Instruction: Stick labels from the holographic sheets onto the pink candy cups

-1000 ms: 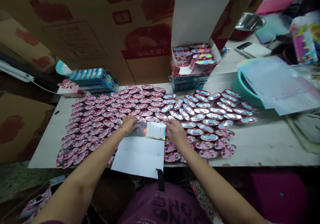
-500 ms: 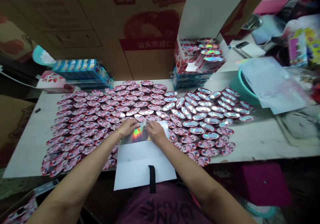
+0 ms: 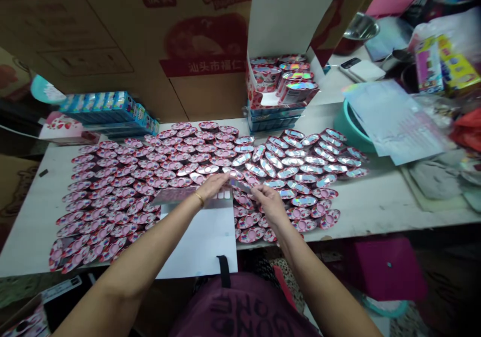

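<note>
Oval-topped packs (pink at left, mostly silvery at right) crowd the table. A white sheet overhangs its front edge. The left hand is nearly flat over the sheet's far end; whether it grips anything, I cannot tell. The right hand pinches a small strip between both hands.
</note>
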{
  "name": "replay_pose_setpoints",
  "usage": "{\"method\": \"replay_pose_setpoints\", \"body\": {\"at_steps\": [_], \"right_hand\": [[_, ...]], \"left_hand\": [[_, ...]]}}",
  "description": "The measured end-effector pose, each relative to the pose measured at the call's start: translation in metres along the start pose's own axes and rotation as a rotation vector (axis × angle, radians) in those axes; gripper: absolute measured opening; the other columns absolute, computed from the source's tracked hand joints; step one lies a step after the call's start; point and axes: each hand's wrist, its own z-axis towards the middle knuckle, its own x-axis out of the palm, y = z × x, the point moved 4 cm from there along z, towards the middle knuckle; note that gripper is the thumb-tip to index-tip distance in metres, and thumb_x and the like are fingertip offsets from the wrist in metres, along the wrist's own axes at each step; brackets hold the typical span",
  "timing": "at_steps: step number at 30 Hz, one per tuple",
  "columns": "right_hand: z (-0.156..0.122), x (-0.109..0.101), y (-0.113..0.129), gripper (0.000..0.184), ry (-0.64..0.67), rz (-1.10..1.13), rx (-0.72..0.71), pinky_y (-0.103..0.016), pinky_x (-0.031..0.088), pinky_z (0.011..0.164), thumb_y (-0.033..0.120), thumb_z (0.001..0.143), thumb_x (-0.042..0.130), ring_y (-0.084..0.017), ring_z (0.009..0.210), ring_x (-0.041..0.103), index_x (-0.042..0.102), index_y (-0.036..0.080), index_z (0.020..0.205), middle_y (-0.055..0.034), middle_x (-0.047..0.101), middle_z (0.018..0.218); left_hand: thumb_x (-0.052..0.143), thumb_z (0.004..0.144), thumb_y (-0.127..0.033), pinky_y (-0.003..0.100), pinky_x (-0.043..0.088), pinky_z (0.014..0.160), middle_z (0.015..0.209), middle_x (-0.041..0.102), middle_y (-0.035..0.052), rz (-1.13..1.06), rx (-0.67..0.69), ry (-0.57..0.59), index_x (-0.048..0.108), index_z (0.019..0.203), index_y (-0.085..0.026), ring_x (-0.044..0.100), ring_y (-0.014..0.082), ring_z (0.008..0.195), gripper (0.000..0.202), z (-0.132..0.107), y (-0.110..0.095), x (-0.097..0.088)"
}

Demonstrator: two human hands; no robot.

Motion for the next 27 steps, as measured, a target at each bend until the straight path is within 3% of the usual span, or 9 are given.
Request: {"method": "replay_pose_setpoints", "body": {"at_steps": [2,5,8,13,19,23,25,27], "right_hand": [[0.004,-0.009,-0.010,0.023,-0.055,0.057,0.043,-0.020,0.030,0.049,0.038,0.063,0.062,-0.008,0.049,0.043,0.060,0.015,0.066,0.0041,0.054,0.054],[0.009,-0.017,-0.026,0.026,-0.170,0.074,0.052,-0.022,0.032,0.051,0.039,0.060,0.064,-0.009,0.051,0.045,0.062,0.015,0.068,0.0035,0.055,0.056],[0.018,-0.022,-0.038,0.025,-0.364,-0.074,-0.048,-0.025,0.036,0.059,0.039,0.063,0.061,-0.013,0.058,0.048,0.063,0.014,0.069,0.0010,0.058,0.061],[0.029,-0.019,-0.037,0.016,-0.623,-0.629,-0.220,-0.030,0.033,0.074,0.030,0.071,0.056,-0.018,0.076,0.047,0.062,0.017,0.063,-0.0044,0.058,0.073],[0.035,-0.014,-0.035,0.014,-0.601,-0.939,-0.241,-0.033,0.028,0.075,0.024,0.075,0.051,-0.020,0.083,0.042,0.060,0.018,0.065,-0.0057,0.054,0.079],[0.035,-0.015,-0.035,0.015,-0.554,-0.963,-0.286,-0.035,0.028,0.073,0.026,0.076,0.049,-0.022,0.083,0.040,0.059,0.018,0.068,-0.0077,0.053,0.080],[0.032,-0.017,-0.034,0.014,-0.541,-0.970,-0.300,-0.035,0.028,0.073,0.026,0.078,0.048,-0.023,0.085,0.040,0.059,0.018,0.078,-0.0088,0.053,0.083],[0.029,-0.017,-0.031,0.018,-0.499,-0.997,-0.350,-0.036,0.028,0.074,0.024,0.080,0.045,-0.024,0.088,0.039,0.059,0.018,0.088,-0.0094,0.053,0.088]], "left_hand": [[0.053,0.073,-0.044,0.022,0.043,0.057,0.081,0.065,0.0051,-0.198,-0.084,-0.007,0.061,0.093,-0.013,0.058,0.0116,0.065,0.037,0.010,-0.003,0.017],[0.064,0.064,-0.028,0.022,0.043,0.057,0.070,0.063,0.0021,-0.296,-0.071,-0.056,0.060,0.088,-0.011,0.057,0.0097,0.059,0.030,0.026,-0.002,0.031],[0.061,0.064,-0.017,0.021,0.042,0.055,0.063,0.059,-0.0010,-0.143,-0.007,-0.191,0.059,0.086,-0.012,0.053,0.0085,0.054,0.023,0.046,0.002,0.037],[0.057,0.065,-0.011,0.023,0.043,0.061,0.062,0.060,-0.0015,0.312,0.030,-0.387,0.058,0.094,-0.014,0.054,0.0107,0.059,0.030,0.073,0.009,0.045],[0.051,0.072,-0.015,0.026,0.042,0.072,0.075,0.062,0.0021,0.611,0.113,-0.398,0.055,0.108,-0.017,0.056,0.0149,0.073,0.035,0.077,0.008,0.059],[0.051,0.072,-0.013,0.031,0.040,0.082,0.101,0.058,0.0090,0.684,0.189,-0.378,0.050,0.116,-0.017,0.053,0.0206,0.093,0.044,0.078,0.001,0.065],[0.052,0.071,-0.014,0.033,0.040,0.084,0.109,0.053,0.0107,0.679,0.176,-0.401,0.050,0.115,-0.017,0.052,0.0219,0.097,0.044,0.077,-0.004,0.058],[0.052,0.073,-0.019,0.033,0.041,0.083,0.103,0.056,0.0101,0.664,0.160,-0.425,0.050,0.114,-0.016,0.052,0.0217,0.094,0.041,0.070,-0.010,0.038]]}}
